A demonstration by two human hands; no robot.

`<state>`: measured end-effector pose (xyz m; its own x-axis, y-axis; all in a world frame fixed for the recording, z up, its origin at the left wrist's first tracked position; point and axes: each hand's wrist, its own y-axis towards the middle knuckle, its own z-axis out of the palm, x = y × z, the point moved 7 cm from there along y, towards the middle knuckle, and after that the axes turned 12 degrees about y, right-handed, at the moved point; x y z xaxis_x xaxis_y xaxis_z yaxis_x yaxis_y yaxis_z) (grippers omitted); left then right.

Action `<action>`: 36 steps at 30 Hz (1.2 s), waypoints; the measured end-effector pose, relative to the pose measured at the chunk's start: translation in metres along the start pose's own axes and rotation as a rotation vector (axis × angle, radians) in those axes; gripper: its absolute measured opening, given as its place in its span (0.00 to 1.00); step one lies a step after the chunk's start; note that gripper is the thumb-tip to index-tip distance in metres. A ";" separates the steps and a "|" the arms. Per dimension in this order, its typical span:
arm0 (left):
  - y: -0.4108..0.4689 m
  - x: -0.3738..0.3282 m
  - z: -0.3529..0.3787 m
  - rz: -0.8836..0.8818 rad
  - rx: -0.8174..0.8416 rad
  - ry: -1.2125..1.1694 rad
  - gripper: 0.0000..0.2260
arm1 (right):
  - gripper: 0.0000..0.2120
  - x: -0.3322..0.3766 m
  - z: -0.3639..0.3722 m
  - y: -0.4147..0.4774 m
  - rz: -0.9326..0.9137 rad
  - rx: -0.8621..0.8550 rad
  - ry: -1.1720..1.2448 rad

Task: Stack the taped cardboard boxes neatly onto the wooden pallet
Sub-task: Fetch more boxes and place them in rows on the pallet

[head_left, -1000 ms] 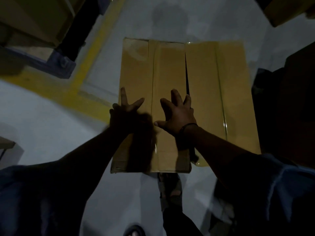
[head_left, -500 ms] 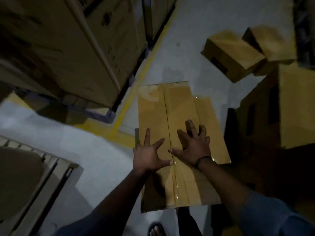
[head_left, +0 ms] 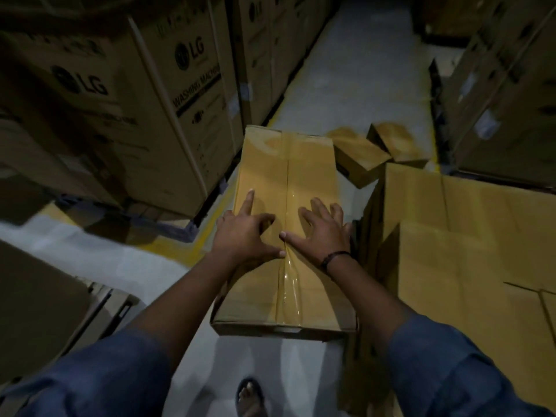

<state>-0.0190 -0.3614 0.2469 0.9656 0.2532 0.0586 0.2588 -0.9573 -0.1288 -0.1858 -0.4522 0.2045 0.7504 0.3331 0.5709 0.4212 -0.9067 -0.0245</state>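
Left hand point(head_left: 244, 236) and right hand point(head_left: 322, 233) lie spread on the taped cardboard box point(head_left: 285, 164). Likely stiff, bulky; grip under its sides.

At lower left only a corner of the pallet point(head_left: 115, 305) shows; a dark carton point(head_left: 39, 299) covers the rest and both run off the frame. The bottom edge cuts the sandalled foot point(head_left: 249, 397). Fine print on the LG carton point(head_left: 192, 109) is unreadable. The small boxes point(head_left: 361, 155) at upper centre are blurred, one partly behind the taped box point(head_left: 285, 182).
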 end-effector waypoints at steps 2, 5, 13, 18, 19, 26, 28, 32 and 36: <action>-0.020 -0.033 -0.019 0.016 -0.009 0.021 0.42 | 0.41 -0.017 -0.028 -0.023 -0.007 -0.030 0.011; -0.055 -0.099 -0.042 0.035 -0.022 0.043 0.39 | 0.41 -0.057 -0.069 -0.066 -0.009 -0.057 0.057; -0.129 -0.280 -0.075 0.115 -0.054 0.041 0.46 | 0.36 -0.182 -0.189 -0.185 0.018 -0.124 0.065; -0.168 -0.375 -0.085 0.172 -0.083 0.039 0.48 | 0.36 -0.250 -0.250 -0.246 0.052 -0.184 0.052; -0.175 -0.391 -0.084 0.180 -0.086 0.034 0.48 | 0.36 -0.262 -0.258 -0.258 0.060 -0.184 0.051; -0.230 -0.502 -0.066 0.242 -0.121 -0.013 0.48 | 0.37 -0.346 -0.313 -0.347 0.126 -0.224 -0.007; -0.248 -0.532 -0.061 0.247 -0.122 -0.037 0.48 | 0.38 -0.367 -0.328 -0.373 0.137 -0.232 -0.028; -0.281 -0.581 -0.048 0.261 -0.102 -0.066 0.47 | 0.41 -0.404 -0.347 -0.422 0.153 -0.219 -0.053; -0.300 -0.621 -0.039 0.255 -0.091 -0.068 0.49 | 0.43 -0.437 -0.364 -0.450 0.150 -0.198 -0.077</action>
<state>-0.6969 -0.2365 0.2879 0.9995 0.0087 -0.0315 0.0074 -0.9991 -0.0415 -0.8882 -0.2844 0.2647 0.8366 0.2035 0.5086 0.2006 -0.9778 0.0612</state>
